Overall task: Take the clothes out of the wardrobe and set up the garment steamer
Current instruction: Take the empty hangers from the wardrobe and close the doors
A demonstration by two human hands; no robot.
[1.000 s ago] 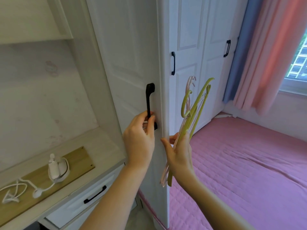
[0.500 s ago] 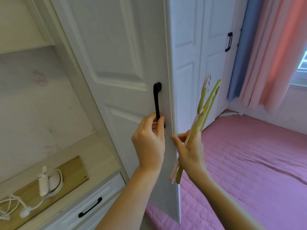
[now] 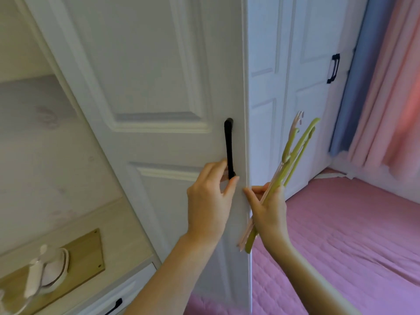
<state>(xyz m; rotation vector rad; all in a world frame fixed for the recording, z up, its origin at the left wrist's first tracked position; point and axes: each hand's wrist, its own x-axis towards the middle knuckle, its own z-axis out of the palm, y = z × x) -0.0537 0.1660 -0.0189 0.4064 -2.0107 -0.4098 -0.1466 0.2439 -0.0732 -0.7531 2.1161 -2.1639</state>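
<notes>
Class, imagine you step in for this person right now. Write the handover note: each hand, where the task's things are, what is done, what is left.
Left hand: fingers curled on the lower end of the black handle of the white wardrobe door.
Right hand: grips a bunch of green and pink hangers, all bare, beside the door's edge.
Garment steamer: on the wooden board on the desk, lower left, untouched.
Done: hangers in hand; no clothes in view.
Left: the wardrobe's inside is hidden by the door, so clothes probably remain to be taken out; then set up the steamer.
</notes>
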